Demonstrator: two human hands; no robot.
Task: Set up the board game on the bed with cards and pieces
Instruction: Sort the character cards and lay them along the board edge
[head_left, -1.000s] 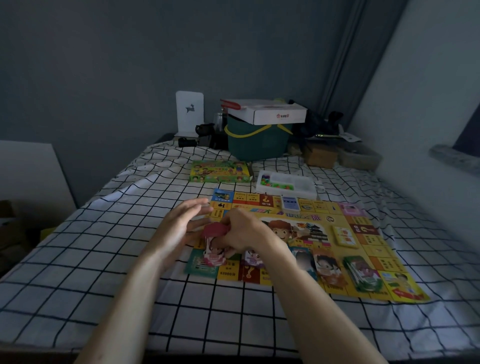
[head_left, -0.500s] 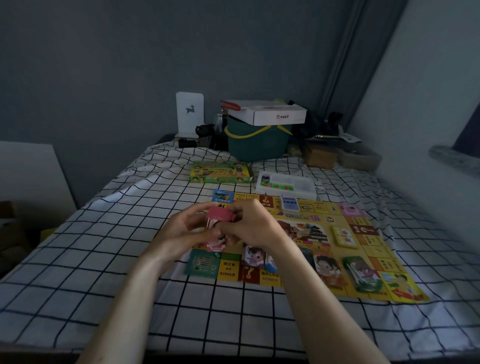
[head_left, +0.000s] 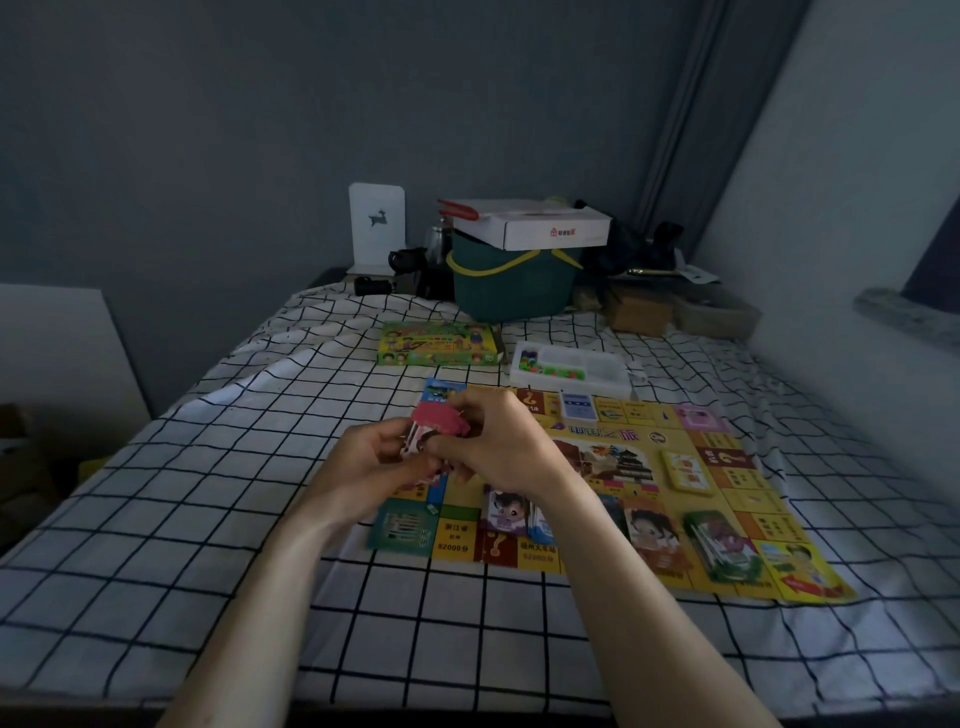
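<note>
I'm watching both hands come up off the board: a second ago they were low over its near-left corner, and now they are raised above its left edge. The left hand (head_left: 371, 460) and the right hand (head_left: 498, 441) are pressing together around a pink stack of cards (head_left: 434, 434), fingers curled in close, the left cradling from below and the right pinching the top. That lift is telling me this deck is being squared or sorted rather than laid down, so its place is not yet settled.

The game board (head_left: 670, 499) is lying flat on the checked bedsheet (head_left: 156, 509), a thin glossy sheet, mostly yellow with printed squares. Piles are already sitting on it: a purple-faced card pile (head_left: 506, 512) near the front edge, a green-wrapped deck (head_left: 719, 545) toward the right corner, a small yellow card stack (head_left: 685, 470), and a blue-backed deck (head_left: 577, 405) at the far edge. Beyond the board, a white plastic tray (head_left: 618, 369) is holding small bright pieces, and the cardboard game box (head_left: 439, 345) is resting beside it. The sheet is soft and wrinkled, so I'm expecting stacks to lean easily.
</note>
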